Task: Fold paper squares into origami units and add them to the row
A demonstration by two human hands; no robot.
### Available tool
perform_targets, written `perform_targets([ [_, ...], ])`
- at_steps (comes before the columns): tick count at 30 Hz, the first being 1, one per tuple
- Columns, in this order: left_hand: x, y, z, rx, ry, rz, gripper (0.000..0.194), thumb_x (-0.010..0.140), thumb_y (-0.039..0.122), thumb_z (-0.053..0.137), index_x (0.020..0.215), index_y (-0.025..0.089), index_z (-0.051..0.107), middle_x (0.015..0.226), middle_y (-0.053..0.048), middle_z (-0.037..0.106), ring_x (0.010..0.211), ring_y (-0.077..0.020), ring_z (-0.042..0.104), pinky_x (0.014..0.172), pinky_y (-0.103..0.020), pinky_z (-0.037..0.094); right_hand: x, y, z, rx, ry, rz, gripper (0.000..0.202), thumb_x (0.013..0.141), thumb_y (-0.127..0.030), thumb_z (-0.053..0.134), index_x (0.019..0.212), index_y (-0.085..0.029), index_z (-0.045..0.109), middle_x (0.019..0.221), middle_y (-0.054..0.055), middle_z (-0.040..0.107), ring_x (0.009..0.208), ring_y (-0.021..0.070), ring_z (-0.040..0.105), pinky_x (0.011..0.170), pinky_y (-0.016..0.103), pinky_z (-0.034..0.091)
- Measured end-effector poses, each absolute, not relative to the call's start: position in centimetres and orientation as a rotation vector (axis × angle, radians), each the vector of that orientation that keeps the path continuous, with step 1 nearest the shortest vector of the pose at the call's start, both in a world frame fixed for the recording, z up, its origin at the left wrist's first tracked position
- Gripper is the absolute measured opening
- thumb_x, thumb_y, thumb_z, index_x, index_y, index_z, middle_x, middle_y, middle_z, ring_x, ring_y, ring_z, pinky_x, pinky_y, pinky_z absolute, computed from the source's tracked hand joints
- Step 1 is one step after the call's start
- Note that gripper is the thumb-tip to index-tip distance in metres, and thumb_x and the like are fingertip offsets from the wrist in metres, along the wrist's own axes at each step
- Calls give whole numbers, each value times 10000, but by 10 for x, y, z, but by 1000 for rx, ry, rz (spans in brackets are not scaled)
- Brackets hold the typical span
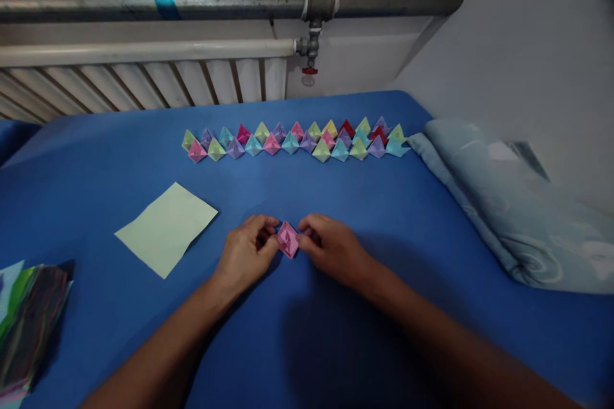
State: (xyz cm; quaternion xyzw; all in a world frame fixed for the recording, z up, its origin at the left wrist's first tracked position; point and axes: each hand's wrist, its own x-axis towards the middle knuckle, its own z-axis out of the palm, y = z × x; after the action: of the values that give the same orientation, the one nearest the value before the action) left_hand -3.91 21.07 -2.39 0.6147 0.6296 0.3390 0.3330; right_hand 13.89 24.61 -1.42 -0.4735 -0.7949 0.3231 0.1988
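A small folded pink paper piece (288, 239) lies between my two hands, low in the middle of the blue surface. My left hand (249, 249) pinches its left corner between thumb and fingers. At its right corner, the thumb and fingers of my right hand (330, 244) are closed on it too. A pale green paper sheet (167, 229) lies flat to the left of my left hand. Beyond the hands, several folded paper pieces (272, 144) in pink, green, purple, blue, yellow and red stand in close rows.
A stack of coloured paper (31, 326) is at the lower left. On the right lies a folded light blue blanket (518, 211) against the wall. Behind the blue surface (119, 160) are a white radiator (182, 80) and a metal pipe (230, 6) with a red-handled valve (309, 70).
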Motion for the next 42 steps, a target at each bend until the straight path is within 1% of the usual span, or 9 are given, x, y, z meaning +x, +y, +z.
perform_targets([
  [6,-39,211,-26,1562,1634,896,169,799,274,585,920,177,653,732,-8,670,582,-112,593,543,-232,465,143,247,-15,-1303,-2198,897,122,837,-135,531,741,-186,587,683,-17,581,625,105,507,596,232,353],
  [12,-38,211,-26,1613,1622,864,103,822,256,578,825,191,658,732,-1,674,623,-116,600,579,-234,464,137,247,-18,-1350,-2310,830,157,868,-151,520,723,-183,575,697,-4,595,632,113,511,607,243,344],
  [16,-39,212,-27,1562,1635,910,82,788,244,607,844,187,628,702,15,641,583,-103,569,545,-217,446,138,247,-18,-1319,-2270,826,78,864,-174,540,800,-185,584,759,7,600,669,120,526,626,242,374],
  [19,-43,209,-26,1598,1670,934,23,777,199,574,777,187,593,693,22,599,571,-94,536,534,-209,423,144,247,-20,-1181,-2245,817,110,847,-113,518,821,-188,593,785,12,585,731,131,544,674,249,409],
  [21,-47,205,-24,1704,1659,941,86,779,155,534,746,193,604,699,19,583,588,-99,529,552,-217,423,149,247,-22,-1049,-2269,836,195,834,-55,479,843,-194,616,826,22,585,783,135,559,720,259,433],
  [26,-52,194,-24,1949,1523,917,302,828,93,455,963,233,686,880,-26,618,810,-137,603,737,-267,495,156,248,-23,-942,-2423,831,326,847,-47,464,1013,-234,673,992,50,572,847,136,571,755,270,461],
  [30,-51,191,-28,2145,1503,743,409,850,79,413,1124,249,665,943,-48,601,801,-141,600,715,-269,506,157,248,-21,-931,-2582,740,342,876,-71,469,1089,-248,669,985,48,578,747,113,540,679,237,439],
  [35,-52,191,-32,2310,1529,613,416,866,81,392,1144,229,664,943,-68,615,783,-162,601,680,-283,516,158,249,-20,-938,-2667,635,345,887,-70,460,1099,-233,678,962,67,587,735,132,531,660,254,424],
  [42,-45,189,-28,2414,1584,457,349,949,172,365,1113,210,671,971,-87,640,806,-193,611,668,-303,528,154,248,-13,-986,-2824,532,320,905,-93,456,1104,-218,674,933,72,589,715,144,502,617,255,378],
])
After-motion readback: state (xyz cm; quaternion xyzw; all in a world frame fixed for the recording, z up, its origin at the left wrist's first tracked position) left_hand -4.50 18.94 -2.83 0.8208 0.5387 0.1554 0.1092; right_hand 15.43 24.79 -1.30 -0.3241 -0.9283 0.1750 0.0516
